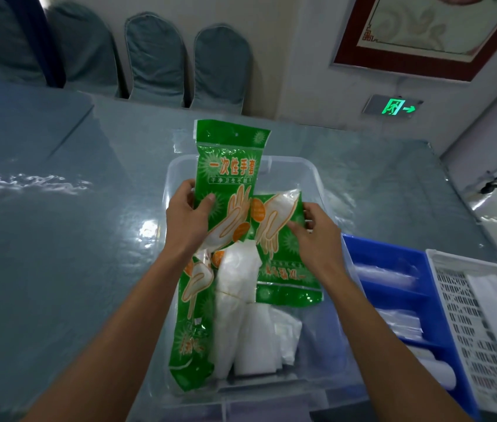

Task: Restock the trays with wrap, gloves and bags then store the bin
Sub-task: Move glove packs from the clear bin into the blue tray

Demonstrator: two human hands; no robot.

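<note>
My left hand (184,216) grips an upright green glove pack (229,175) by its left edge, thumb on the printed front and fingers curled behind, clamped on the pack. The pack stands raised above the clear bin (317,178), its header pointing to 12 o'clock.

My right hand (317,236) rests on a second green glove pack (283,269) at 3 o'clock of the first. The fingers are together and pinch the upper right edge of this pack. This second pack lies inverted, its printed title toward 6 o'clock, leaning inside the bin.

A third green glove pack (192,324) lies along the left wall of the bin, at 7 o'clock from my left hand. Between it and the second pack lie white folded plastic bundles (241,300); I cannot tell whether they are bags or wrap.

The bin sits on a glass-covered table (58,239). At 3 o'clock of the bin, touching or just beside it, stands a blue tray (393,260) holding clear plastic items. At 3 o'clock of the blue tray stands a white slotted tray (454,300) with a white sheet in it.

At 12 o'clock, beyond the table, covered chairs (156,56) stand along the wall. A green exit sign (394,107) is mounted at 1 o'clock.
</note>
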